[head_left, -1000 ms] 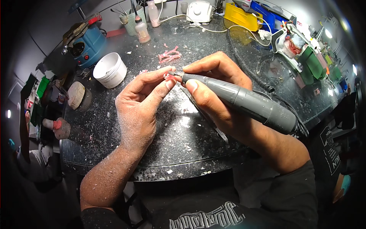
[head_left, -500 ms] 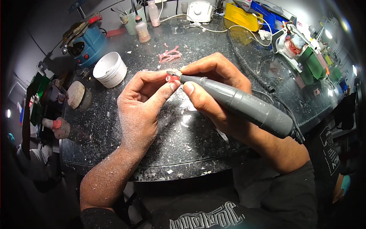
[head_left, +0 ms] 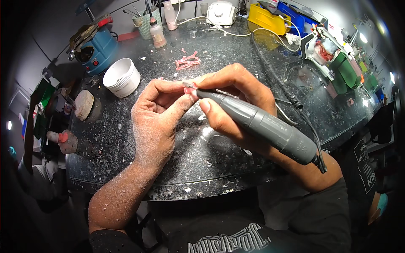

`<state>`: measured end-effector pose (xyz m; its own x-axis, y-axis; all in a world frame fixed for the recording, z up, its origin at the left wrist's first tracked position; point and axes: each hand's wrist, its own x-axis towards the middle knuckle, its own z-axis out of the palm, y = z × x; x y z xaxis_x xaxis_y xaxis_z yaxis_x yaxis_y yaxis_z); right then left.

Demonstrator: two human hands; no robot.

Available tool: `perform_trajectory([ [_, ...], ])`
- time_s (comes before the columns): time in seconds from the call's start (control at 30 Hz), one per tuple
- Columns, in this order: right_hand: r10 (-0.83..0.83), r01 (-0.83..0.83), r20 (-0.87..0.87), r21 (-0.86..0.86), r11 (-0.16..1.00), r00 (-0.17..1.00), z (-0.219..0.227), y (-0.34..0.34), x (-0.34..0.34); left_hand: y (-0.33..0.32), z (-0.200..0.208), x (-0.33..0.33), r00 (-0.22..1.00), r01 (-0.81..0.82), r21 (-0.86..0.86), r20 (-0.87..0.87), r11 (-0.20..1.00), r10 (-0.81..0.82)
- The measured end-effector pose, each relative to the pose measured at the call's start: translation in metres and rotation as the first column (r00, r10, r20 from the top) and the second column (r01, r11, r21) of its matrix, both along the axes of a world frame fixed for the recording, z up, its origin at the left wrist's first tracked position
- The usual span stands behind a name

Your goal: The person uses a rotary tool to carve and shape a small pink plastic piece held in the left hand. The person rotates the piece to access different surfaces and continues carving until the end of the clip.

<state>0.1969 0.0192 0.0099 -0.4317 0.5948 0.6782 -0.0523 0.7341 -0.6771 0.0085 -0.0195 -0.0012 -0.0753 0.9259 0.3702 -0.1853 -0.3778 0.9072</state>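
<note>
Between its thumb and fingertips, my left hand (head_left: 158, 109) pinches a small pink piece (head_left: 190, 91), mostly covered by the fingers. White dust coats that hand and forearm. My right hand (head_left: 236, 101) grips a dark grey rotary handpiece (head_left: 270, 128) like a pen, its body slanting down to the right with a cable at the rear end. The handpiece's nose meets the pink piece, and a small metal bit (head_left: 188, 84) shows at its tip. Whether the bit is turning I cannot tell. Beyond my hands, pink branching strips (head_left: 187, 61) lie on the dark tabletop (head_left: 198, 168).
A white tub (head_left: 122, 80) and a pale block (head_left: 84, 104) stand left, near a blue machine (head_left: 99, 48). At the back are a dropper bottle (head_left: 157, 33), a white control box (head_left: 221, 13) and a yellow bin (head_left: 268, 19). A coiled cord (head_left: 278, 80) runs along the right. Shavings litter the tabletop.
The handpiece's rear end has swung down and slightly left, with my right hand turning along. Its tip stays at the pink piece, and my left hand has barely shifted.
</note>
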Motion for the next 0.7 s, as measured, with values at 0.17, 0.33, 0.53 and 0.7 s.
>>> perform_trajectory([
  [0.17,-0.021,0.021,-0.003,-0.023,1.000,1.000,-0.0028,-0.0004,-0.0004,0.0001,0.0011,0.0022,0.999,0.017,-0.039,0.051,0.999,-0.015],
  [0.33,-0.007,0.007,-0.003,0.019,1.000,1.000,-0.0042,0.0023,-0.0004,0.0001,0.0011,0.0021,0.999,0.006,-0.061,0.043,0.998,-0.003],
  [0.53,0.013,-0.013,-0.004,0.060,0.998,1.000,-0.0045,0.0045,0.0012,0.0008,0.0028,0.0020,0.993,0.032,-0.095,0.117,0.995,-0.020],
  [0.7,0.034,-0.034,-0.002,0.040,0.999,0.999,-0.0025,0.0043,0.0024,0.0013,0.0010,0.0012,0.997,0.027,-0.055,0.077,0.998,-0.023],
])
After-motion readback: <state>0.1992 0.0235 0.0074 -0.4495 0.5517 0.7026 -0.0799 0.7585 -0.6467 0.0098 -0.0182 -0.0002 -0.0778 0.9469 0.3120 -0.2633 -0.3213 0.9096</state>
